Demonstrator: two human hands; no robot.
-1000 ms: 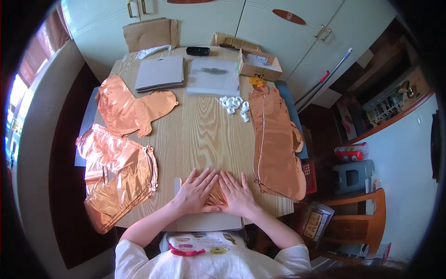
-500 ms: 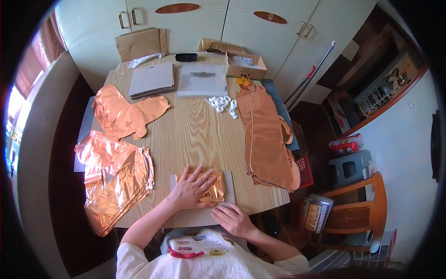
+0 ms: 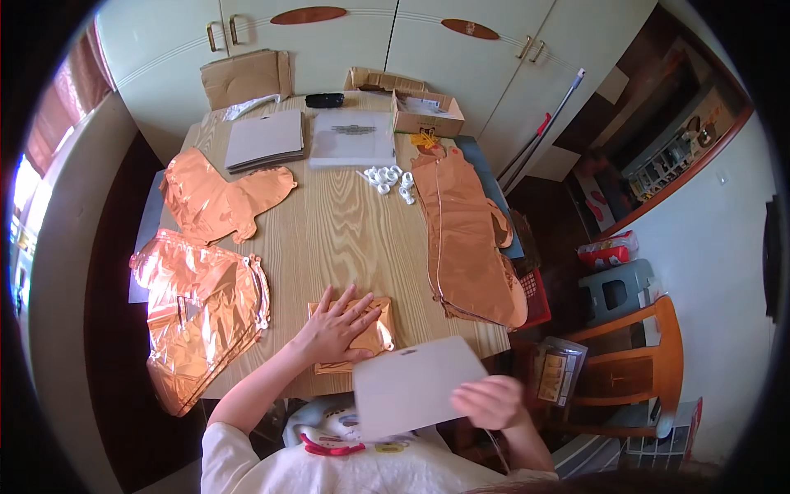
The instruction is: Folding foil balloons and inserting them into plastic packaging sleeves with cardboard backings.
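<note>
With fingers spread, my left hand [image 3: 333, 331] lies flat on a folded packet of rose-gold foil [image 3: 382, 328] at the table's near edge. My right hand [image 3: 491, 402], slightly blurred, grips the right side of a grey sheet of card [image 3: 415, 385]. The card has a small slot near its top edge and is held tilted over the near edge, in front of my lap. Unfolded foil balloons [image 3: 222, 202] spread along the left side, with a shinier crumpled pile [image 3: 202, 321] nearer me. Another flat stack of foil balloons [image 3: 465, 235] covers the right side.
At the back are a stack of grey cards [image 3: 265, 140], clear plastic bags [image 3: 350, 142], small white rolls [image 3: 383, 178], an open cardboard box [image 3: 428, 119] and a black object [image 3: 324, 100]. A wooden chair [image 3: 662, 370] and a grey stool [image 3: 621, 284] stand to the right.
My right hand has drawn the grey card out from under the foil packet and lifted it toward the right. My left hand stays on the foil, which now rests on the tabletop.
</note>
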